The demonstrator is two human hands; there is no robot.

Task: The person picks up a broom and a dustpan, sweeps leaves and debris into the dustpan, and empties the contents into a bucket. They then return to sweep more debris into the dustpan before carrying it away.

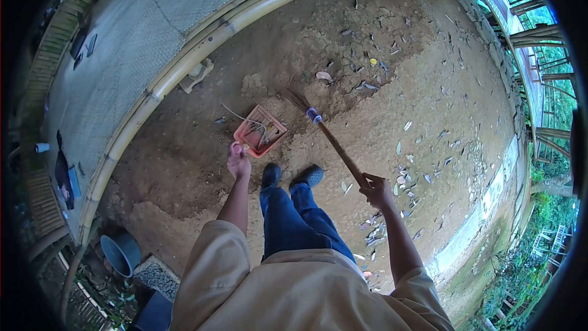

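Observation:
My left hand [239,162] is closed at the near left corner of an orange-red plastic basket [278,137], gripping it there. Dry leaves and twigs lie inside the basket, and a pale curved strand sticks out over its far left side. My right hand [378,192] is wrapped around the upper end of a stick broom [339,147]. The broom slants away to the left, its thin bristles reaching the dirt just beyond the basket. A purple and white binding circles the broom above the bristles.
Fallen leaves [407,179] are scattered over the dirt ground, thickest to the right and far side. A bamboo-edged platform [153,95] with a woven mat curves along the left. A grey bucket [121,254] stands at lower left. My shoes [307,175] are close to the basket.

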